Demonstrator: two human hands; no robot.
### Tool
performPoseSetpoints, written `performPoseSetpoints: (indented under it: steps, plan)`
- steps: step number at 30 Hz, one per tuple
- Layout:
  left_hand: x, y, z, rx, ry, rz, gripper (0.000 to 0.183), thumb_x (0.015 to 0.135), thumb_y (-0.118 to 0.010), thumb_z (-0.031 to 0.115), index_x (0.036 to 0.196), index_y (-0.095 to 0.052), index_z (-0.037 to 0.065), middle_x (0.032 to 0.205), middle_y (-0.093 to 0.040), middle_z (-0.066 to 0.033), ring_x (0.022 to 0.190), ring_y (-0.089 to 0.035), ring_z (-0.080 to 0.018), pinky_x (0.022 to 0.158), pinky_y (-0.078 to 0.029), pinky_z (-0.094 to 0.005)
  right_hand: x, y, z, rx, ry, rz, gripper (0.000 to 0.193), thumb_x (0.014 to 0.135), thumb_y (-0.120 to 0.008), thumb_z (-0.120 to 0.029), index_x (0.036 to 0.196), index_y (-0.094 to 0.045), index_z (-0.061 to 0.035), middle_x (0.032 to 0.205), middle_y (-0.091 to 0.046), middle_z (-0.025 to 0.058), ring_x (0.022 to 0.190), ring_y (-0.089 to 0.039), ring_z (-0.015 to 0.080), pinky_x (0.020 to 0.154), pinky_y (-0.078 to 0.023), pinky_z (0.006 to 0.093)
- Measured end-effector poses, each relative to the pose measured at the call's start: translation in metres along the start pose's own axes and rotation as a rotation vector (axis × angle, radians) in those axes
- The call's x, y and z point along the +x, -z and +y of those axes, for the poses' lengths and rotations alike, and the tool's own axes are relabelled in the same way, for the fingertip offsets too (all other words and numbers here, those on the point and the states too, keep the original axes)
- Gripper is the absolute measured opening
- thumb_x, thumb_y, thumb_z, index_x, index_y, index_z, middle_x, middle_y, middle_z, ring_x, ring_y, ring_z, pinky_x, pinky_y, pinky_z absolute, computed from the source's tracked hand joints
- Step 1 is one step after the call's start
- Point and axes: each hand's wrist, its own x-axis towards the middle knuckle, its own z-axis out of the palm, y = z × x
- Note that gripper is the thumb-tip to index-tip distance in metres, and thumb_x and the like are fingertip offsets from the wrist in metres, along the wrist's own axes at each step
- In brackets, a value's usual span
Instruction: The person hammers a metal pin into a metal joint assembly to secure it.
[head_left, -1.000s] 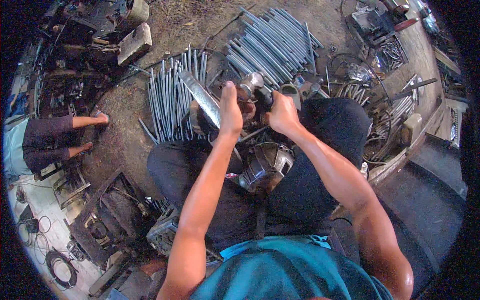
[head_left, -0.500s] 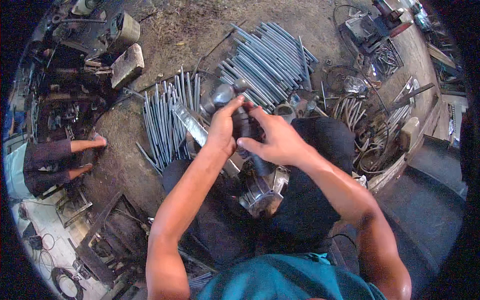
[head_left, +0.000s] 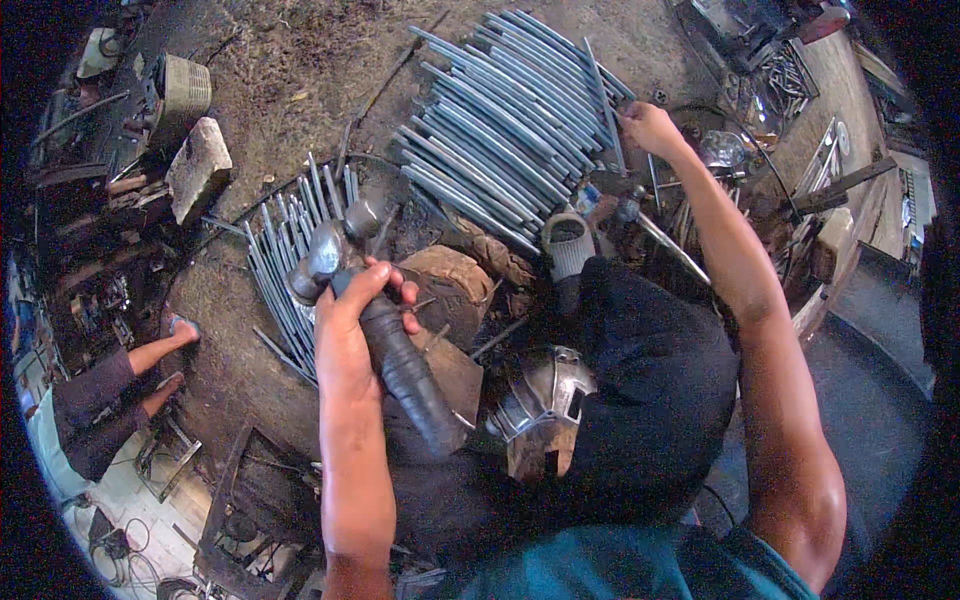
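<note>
My left hand [head_left: 350,330] is closed around the black-wrapped handle of a hammer [head_left: 405,365]. The hammer's shiny rounded metal head points away from me, up and to the left. Stretched far forward, my right hand [head_left: 650,128] is at the right edge of a wide pile of grey metal rods [head_left: 510,110]. Its fingers are curled beside a rod [head_left: 603,100] lying across the pile's end; what they pinch, if anything, is hidden. Between my knees sits a shiny bent metal piece [head_left: 548,385] on a wooden block. A log [head_left: 450,275] stands just beyond the hammer.
More rods [head_left: 290,250] lie in a smaller bunch at the left. A ridged grey cylinder [head_left: 568,245] and another hammer [head_left: 660,235] are by my right knee. A pale block [head_left: 200,170] and machine parts lie far left. At the left edge, another person's legs [head_left: 150,350] show.
My right hand has left the hammer and reached far forward to the right, to the rod pile. My left hand has carried the hammer left. The view has shifted too.
</note>
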Motion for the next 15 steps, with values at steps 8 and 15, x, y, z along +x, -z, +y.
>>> performPoseSetpoints:
  steps: [8, 15]
  plan:
    - [0.011, -0.03, -0.003, 0.213, 0.066, -0.011, 0.023, 0.079, -0.063, 0.013, 0.094, -0.052, 0.0, 0.071, -0.058, -0.0111, 0.057, -0.059, -0.0192, 0.039, -0.046, -0.0266, 0.048, -0.089, 0.09, -0.043, -0.223, 0.139, 0.046, 0.073, -0.065, -0.031, 0.108, -0.059, -0.0013, 0.109, -0.062, 0.025, 0.106, -0.057, 0.0415, 0.091, -0.045, 0.0425]
    - [0.01, -0.032, -0.005, 0.315, 0.144, -0.056, 0.025, 0.078, -0.063, 0.012, 0.094, -0.051, -0.002, 0.069, -0.059, -0.0138, 0.053, -0.059, -0.0195, 0.039, -0.047, -0.0274, 0.021, -0.126, 0.055, 0.119, -0.332, 0.247, 0.051, 0.071, -0.056, -0.013, 0.117, -0.046, 0.0065, 0.11, -0.057, 0.0328, 0.108, -0.053, 0.0466, 0.093, -0.043, 0.0448]
